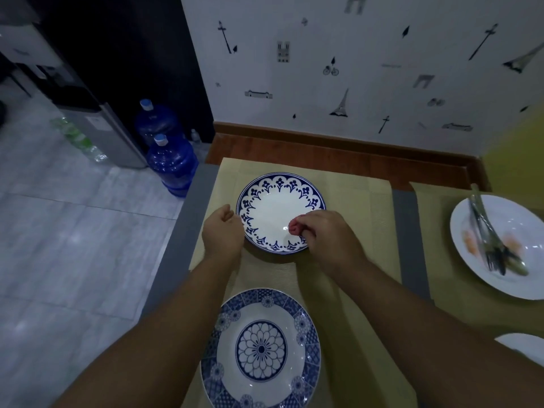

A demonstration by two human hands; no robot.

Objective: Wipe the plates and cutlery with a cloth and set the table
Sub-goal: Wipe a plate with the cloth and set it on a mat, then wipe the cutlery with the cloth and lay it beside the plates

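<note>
Right hand (pixel 326 234): fingers clench a bunched red cloth (pixel 294 226), pressing it onto the far plate (pixel 273 206) inside the near-right rim. Left hand (pixel 222 234): fingers curl round its left rim. The far plate lies flat on the placemat (pixel 353 201).

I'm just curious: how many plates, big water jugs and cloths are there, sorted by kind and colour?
Blue-patterned plates: 2
White plate: 1 (cut-off white rim at lower right not counted)
Blue water jugs: 2
Pink cloth: 1
Total: 6
</note>
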